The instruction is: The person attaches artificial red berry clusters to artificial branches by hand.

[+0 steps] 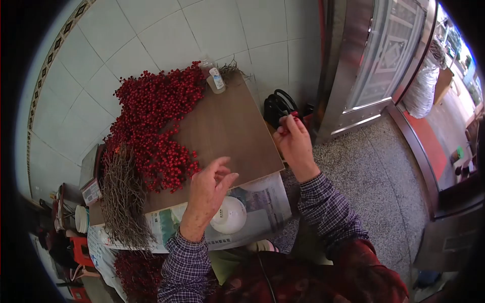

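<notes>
My left hand (206, 194) is over the front edge of the brown board (230, 134), its fingers apart and nothing between them. Beside it on the board lies a large heap of red berry sprays (154, 101), whose bare brown stems (124, 197) hang over the front left edge. To the right of the board my right hand (294, 146) is raised, thumb and fingers pinched on small red berries (295, 117). Just below my left hand, a white bowl (229, 215) sits on printed paper (268, 202).
A white bottle (216, 81) stands at the board's back edge, near some green-brown twigs (233, 70). A black bag (278, 107) is right of the board, before a metal door (374, 65). More red berries (136, 275) lie low at left, near a red stool (81, 251).
</notes>
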Action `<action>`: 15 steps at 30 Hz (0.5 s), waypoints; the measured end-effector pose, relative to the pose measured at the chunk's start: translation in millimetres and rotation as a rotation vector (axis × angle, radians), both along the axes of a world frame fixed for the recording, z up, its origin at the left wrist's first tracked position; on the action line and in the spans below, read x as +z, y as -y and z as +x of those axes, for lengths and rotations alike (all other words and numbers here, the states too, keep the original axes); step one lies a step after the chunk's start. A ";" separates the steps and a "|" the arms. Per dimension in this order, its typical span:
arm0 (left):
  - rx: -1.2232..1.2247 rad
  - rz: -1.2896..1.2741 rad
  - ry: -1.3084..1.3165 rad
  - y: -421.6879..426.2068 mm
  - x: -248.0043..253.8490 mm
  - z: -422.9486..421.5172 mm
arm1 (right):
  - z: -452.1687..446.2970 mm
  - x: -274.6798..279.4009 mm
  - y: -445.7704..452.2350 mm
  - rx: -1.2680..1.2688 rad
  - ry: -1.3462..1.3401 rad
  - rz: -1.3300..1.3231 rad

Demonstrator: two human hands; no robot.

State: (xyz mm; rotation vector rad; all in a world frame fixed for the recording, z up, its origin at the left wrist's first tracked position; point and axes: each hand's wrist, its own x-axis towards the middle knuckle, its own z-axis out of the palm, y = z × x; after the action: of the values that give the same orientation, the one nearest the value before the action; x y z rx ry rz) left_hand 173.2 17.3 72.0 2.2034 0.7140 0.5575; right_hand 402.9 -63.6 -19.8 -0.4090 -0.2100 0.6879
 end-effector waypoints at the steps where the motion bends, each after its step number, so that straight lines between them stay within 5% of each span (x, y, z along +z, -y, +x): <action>1: -0.026 0.025 -0.007 0.5 0.2 -7.5 | 2.1 -1.4 -2.0 0.010 0.000 -0.004; 7: 0.016 0.125 -0.089 9.1 -7.2 -52.3 | -12.4 -11.2 -10.1 0.180 -0.055 -0.100; 15: 0.209 0.113 -0.104 -2.3 -14.4 -132.1 | -24.8 -17.3 -21.5 0.156 0.299 -0.292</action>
State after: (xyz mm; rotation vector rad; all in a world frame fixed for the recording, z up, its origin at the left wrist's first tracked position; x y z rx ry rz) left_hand 41.2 19.6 57.6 2.2900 0.9975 0.6032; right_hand 378.1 -42.1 -37.2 -0.7832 -0.4297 0.8125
